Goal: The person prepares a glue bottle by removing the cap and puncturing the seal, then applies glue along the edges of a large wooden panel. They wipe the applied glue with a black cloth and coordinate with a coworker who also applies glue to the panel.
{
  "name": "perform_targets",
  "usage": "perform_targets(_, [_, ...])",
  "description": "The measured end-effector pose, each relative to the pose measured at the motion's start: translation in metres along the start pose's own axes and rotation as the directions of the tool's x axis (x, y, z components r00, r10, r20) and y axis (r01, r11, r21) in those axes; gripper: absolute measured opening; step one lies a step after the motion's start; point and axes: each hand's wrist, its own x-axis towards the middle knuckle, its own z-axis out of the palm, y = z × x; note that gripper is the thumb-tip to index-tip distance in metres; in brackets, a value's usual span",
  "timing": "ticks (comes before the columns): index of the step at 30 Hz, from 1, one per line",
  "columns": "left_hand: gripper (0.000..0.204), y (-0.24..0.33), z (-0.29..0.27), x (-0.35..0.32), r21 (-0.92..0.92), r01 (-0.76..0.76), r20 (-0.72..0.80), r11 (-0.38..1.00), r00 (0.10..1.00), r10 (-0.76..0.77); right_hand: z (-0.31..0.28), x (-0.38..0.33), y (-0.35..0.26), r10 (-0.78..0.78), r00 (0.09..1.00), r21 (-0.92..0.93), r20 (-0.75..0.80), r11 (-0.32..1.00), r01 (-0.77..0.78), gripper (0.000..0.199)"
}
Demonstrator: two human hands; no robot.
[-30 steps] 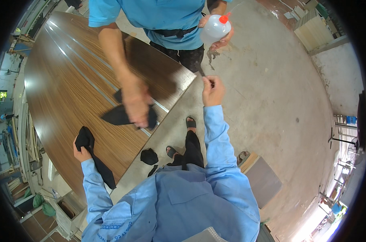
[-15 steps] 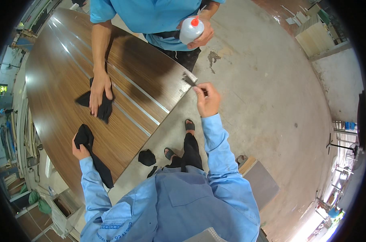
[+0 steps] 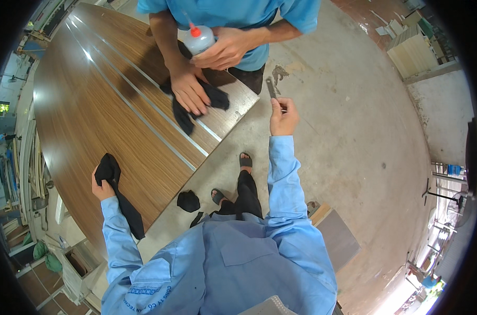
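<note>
Clutched a bunched black cloth (image 3: 108, 169) in the left hand (image 3: 102, 190), fingers wrapped round it, over the near left part of the wood-grain panel (image 3: 86, 136). Let one end hang past the wrist; risked snagging that loose end on the panel's edge. Saw, farther right, a co-worker's hand (image 3: 190, 93) spread on a second black cloth (image 3: 183, 119) across pale metallic strips (image 3: 200, 149); risked lifting or smearing a strip by rubbing hard. Saw a squeeze bottle with a red nozzle (image 3: 199, 41) in the co-worker's other hand (image 3: 225, 48); risked a drip onto the panel from too firm a squeeze. Pinched a small flat tool (image 3: 271, 87) narrowly between thumb and fingers of the right hand (image 3: 284, 116), out beyond the panel's corner; risked dropping it, or scratching that corner by swinging carelessly. Noted blue lettering (image 3: 144, 291) on the jacket (image 3: 249, 268); made out none on the bottle.
</note>
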Motion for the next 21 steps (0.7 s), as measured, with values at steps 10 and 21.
perform_targets(10, [0.048,0.0,0.001,0.0,-0.026,-0.02,-0.015,0.999,1.0,0.019,0.014,-0.008,0.001,0.141,0.985,0.133,-0.103,0.983,-0.127,0.012])
perform_targets(21, [0.048,0.007,0.003,-0.001,-0.04,0.009,-0.029,0.999,1.0,-0.01,0.01,-0.011,-0.01,0.068,0.995,0.052,-0.077,0.997,-0.064,0.013])
